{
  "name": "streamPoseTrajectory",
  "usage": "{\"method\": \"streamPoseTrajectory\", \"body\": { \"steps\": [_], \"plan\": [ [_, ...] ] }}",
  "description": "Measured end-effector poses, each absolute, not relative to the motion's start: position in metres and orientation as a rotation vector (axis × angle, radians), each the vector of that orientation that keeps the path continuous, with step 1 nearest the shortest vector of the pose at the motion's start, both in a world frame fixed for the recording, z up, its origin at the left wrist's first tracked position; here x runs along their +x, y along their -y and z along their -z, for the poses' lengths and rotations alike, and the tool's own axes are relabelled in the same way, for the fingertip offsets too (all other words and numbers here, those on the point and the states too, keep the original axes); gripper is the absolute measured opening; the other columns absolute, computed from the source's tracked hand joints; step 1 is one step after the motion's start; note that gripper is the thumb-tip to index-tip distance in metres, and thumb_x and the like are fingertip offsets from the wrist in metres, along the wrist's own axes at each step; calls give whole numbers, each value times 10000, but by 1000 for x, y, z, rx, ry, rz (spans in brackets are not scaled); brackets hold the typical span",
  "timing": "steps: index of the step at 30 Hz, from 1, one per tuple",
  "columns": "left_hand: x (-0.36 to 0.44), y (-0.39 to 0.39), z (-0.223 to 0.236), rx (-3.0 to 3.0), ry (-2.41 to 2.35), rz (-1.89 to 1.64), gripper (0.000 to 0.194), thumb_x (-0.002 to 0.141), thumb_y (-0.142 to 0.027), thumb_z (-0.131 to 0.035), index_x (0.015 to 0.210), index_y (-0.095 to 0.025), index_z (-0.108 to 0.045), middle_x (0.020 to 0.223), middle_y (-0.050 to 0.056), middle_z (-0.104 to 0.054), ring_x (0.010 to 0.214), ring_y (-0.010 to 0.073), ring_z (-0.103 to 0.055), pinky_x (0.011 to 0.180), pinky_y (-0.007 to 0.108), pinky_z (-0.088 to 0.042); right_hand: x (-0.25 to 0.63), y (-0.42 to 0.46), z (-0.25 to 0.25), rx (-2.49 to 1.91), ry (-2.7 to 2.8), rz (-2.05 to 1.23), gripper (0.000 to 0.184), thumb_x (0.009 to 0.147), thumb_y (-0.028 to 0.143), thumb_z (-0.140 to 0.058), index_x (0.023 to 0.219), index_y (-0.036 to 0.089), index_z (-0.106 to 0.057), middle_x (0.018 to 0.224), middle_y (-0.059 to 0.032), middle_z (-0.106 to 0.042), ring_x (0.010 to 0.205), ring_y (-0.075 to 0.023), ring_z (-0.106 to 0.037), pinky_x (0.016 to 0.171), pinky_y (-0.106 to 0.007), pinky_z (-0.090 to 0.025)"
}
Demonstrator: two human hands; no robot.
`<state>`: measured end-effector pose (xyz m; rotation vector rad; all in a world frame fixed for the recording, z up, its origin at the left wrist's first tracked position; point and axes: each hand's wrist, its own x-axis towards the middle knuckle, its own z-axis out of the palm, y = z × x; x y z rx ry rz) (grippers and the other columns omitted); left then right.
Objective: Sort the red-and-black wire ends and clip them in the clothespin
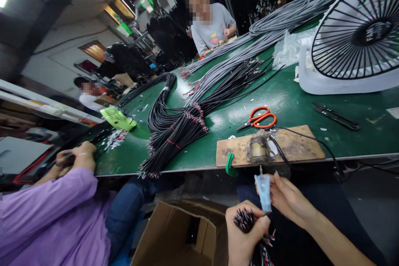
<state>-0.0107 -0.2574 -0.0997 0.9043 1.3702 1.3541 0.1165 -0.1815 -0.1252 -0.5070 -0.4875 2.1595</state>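
My left hand (246,232) is closed around a bundle of thin black cables (245,219), whose stripped ends show red and white wires. More wire ends stick out below the fist. Close by, my right hand (288,197) has its fingers around a light blue tapered piece (264,193) with a thin metallic tip pointing up towards the table edge. Its lower end reaches the left thumb; its exact kind is unclear. Just beyond, a grimy metal cylinder (259,151) stands on a wooden board (299,143) at the table edge.
On the green table (293,110) lie orange-handled scissors (262,118), black snips (335,115), black cable bundles (174,133) and grey cables (218,68). A white fan (352,85) stands right. An open cardboard box (174,237) is below. Co-workers sit left (52,212) and across (208,25).
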Motion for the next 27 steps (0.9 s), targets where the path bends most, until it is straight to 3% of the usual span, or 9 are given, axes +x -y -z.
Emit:
{"method": "streamPoseTrajectory", "body": {
  "steps": [5, 11, 16, 19, 24, 27],
  "plan": [
    [-11, 262, 93, 908, -1401, -1328, 391, 668, -505, -855, 612, -159, -682, 560, 5, -605, 489, 137, -581, 483, 254, -463, 134, 187, 143, -660, 717, -2060, 344, 861, 498, -710, 907, 160, -754, 779, -40, -638, 719, -146, -517, 632, -254, -399],
    [-3, 279, 106, 592, -1488, -1245, 521, 603, -596, -859, 700, -196, -541, 494, -40, -620, 364, 97, -493, 467, 259, -460, 146, 199, 124, -764, 1312, -1764, 255, 876, 388, -712, 749, 168, -731, 757, -32, -633, 756, -184, -574, 716, -312, -431],
    [0, 281, 103, 745, -1690, -1199, 467, 586, -563, -873, 740, -166, -679, 695, 36, -698, 665, 206, -636, 655, 306, -517, 145, 207, 105, -713, 1561, -1493, 103, 871, 265, -720, 807, 195, -760, 761, -29, -684, 768, -190, -596, 874, -376, -414],
    [0, 274, 94, 937, -1604, -1130, 411, 683, -549, -814, 742, -162, -690, 721, 25, -654, 720, 200, -581, 699, 293, -470, 144, 208, 104, -737, 1588, -1460, 114, 879, 215, -693, 780, 196, -745, 755, -29, -696, 761, -193, -603, 918, -401, -403],
    [-3, 269, 96, 1029, -1447, -1051, 379, 779, -499, -757, 740, -159, -595, 665, -32, -508, 652, 143, -462, 639, 250, -385, 145, 208, 107, -787, 1587, -1484, 163, 885, 295, -697, 761, 199, -740, 742, -44, -708, 747, -214, -612, 966, -450, -386],
    [-3, 273, 104, 967, -1428, -1195, 406, 764, -483, -780, 634, -167, -562, 591, -47, -473, 581, 121, -435, 595, 246, -373, 147, 208, 110, -851, 1535, -1520, 259, 892, 339, -687, 680, 191, -704, 691, -47, -664, 694, -207, -577, 820, -406, -441]
  ]
}}
